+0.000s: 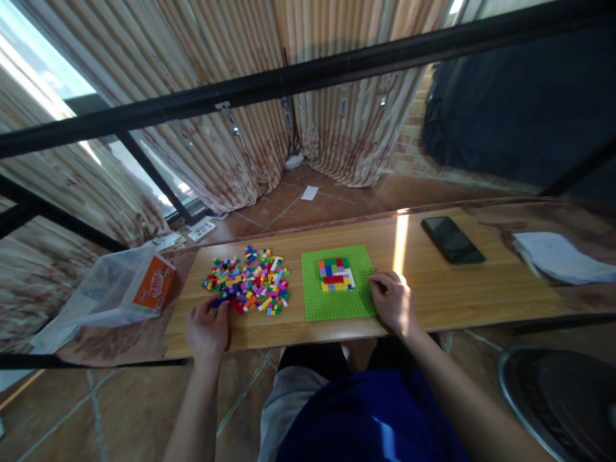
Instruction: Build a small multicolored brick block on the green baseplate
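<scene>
A green baseplate [337, 301] lies on the wooden table [457, 289] in front of me. A small block of red, blue, yellow and green bricks [335, 274] is built on its upper middle. Left of it lies a loose pile of small coloured bricks [250, 282]. My left hand [208, 327] rests at the pile's near left edge, fingers curled and pinched on a dark blue brick [219, 302]. My right hand [393, 301] sits at the baseplate's right edge, fingers bent and pressed on the plate's corner.
A black phone [452, 239] lies at the table's far right, with white papers [561, 256] beyond it. A clear plastic bag with an orange box [154, 282] lies at the left end. A black metal frame bar [308, 77] crosses overhead. A round dark stool [563, 398] stands lower right.
</scene>
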`<state>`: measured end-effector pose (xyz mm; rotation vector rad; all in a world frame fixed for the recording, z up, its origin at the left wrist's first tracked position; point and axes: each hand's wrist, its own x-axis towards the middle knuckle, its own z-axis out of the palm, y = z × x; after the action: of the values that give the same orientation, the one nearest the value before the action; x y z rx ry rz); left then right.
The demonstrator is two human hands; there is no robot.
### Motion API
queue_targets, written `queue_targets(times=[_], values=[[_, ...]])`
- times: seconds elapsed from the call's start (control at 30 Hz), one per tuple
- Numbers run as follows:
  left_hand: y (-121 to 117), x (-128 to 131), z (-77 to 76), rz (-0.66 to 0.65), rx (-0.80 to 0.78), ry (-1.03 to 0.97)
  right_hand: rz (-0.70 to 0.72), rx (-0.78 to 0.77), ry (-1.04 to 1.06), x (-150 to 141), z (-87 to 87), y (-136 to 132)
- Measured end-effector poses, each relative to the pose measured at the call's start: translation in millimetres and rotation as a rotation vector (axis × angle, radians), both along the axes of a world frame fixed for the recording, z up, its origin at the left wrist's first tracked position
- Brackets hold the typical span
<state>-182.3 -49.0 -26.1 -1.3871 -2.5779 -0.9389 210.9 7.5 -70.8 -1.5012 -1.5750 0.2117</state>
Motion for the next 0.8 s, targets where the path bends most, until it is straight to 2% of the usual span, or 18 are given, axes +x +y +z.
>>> queue_targets(times=[0.1,0.17,0.27,0.33,0.4,0.5,0.63,0.8], values=[[-3,29,7.3,-0.077,0.13,0.001,0.006,-0.003,0.007,0,0.2,0],[-4,61,10.1,-0.25,0.19,-0.032,0.009,-0.004,0.014,0,0.9,0],[-1,118,8.7,-0.564,0.127,-0.031,0.001,-0.009,0.019,-1,2.3,0],[6,154,5.4,-0.663,0.09,-0.014,0.002,-0.016,0.019,-1,2.7,0],[15,181,2.1,-0.692,0.042,0.021,0.006,-0.018,0.019,-1,2.3,0],[29,206,-0.7,-0.709,-0.035,0.07,0.007,-0.008,0.024,-1,0.6,1],[39,219,-1.0,-0.675,-0.089,0.132,0.014,0.002,0.038,-1,-1.2,2],[42,224,-3.6,-0.631,-0.104,0.195,0.021,-0.006,0.059,-1,-0.3,1]])
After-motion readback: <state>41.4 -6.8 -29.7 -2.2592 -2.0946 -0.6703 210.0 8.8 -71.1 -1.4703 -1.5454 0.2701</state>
